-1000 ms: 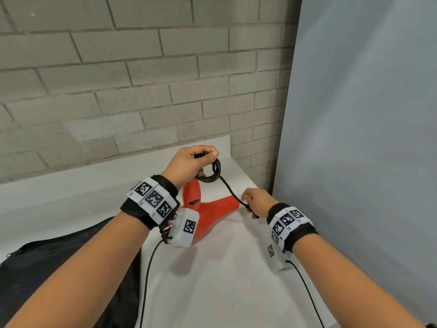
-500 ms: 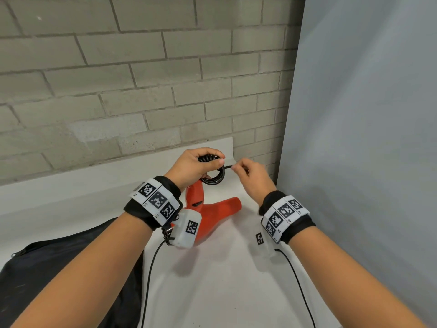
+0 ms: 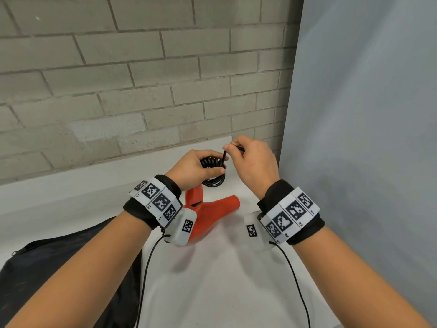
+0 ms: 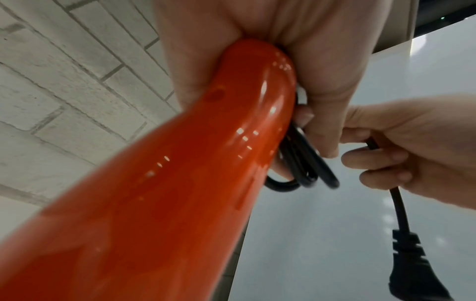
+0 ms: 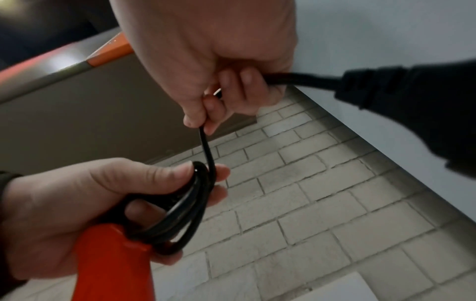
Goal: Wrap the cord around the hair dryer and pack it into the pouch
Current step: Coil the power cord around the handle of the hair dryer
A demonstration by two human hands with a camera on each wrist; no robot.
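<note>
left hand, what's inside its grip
The left hand grips the orange hair dryer handle end with black cord loops bunched there. Fingers cover how the loops sit.

The left hand (image 3: 196,168) covers the end of the red hair dryer (image 3: 208,214) handle and part of the coiled black cord (image 3: 214,172), while the black pouch (image 3: 59,263) runs off the head view's lower left edge.

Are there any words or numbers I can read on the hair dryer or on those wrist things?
No readable words anywhere.
Hair dryer: no brand or label shows.
Left wristband: black-and-white square codes only; the tiny marks beside them are too blurred to read.
Right wristband: the same, small marks unreadable.
</note>
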